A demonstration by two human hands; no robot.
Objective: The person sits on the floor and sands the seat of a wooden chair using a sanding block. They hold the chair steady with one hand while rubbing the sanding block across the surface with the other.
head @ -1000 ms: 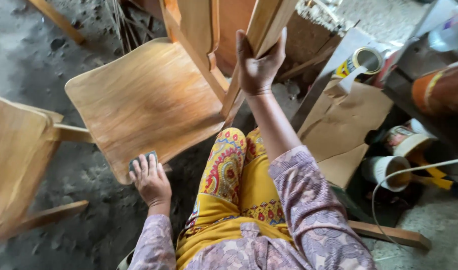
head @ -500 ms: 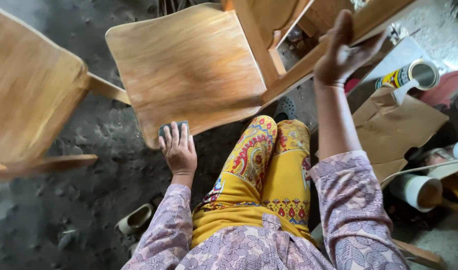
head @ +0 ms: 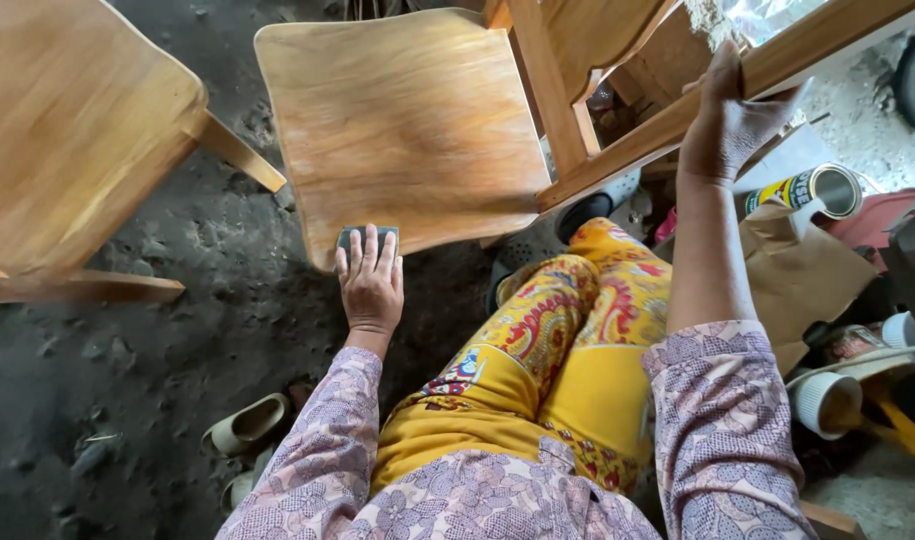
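The left hand (head: 371,283) lies flat, fingers (head: 370,252) stretched and close together, pressing a small grey sanding block (head: 366,236) onto the near edge of the wooden chair seat (head: 408,120); the block peeks out just beyond the fingertips. The right hand (head: 726,125) reaches up, fingers curled around a slanting wooden chair rail (head: 678,118). A second wooden chair (head: 68,140) stands well apart, left of the flat hand.

Seat (head: 408,120) top is bare w/ free passage across it. Left hand (head: 371,283) & sanding block (head: 366,236) occupy front edge. Second chair (head: 68,130) blocks left side; narrow floor gap between. Right: backrest rail (head: 668,120), held by right hand (head: 728,125); cans (head: 813,190) & cardboard (head: 798,270) obstruct.
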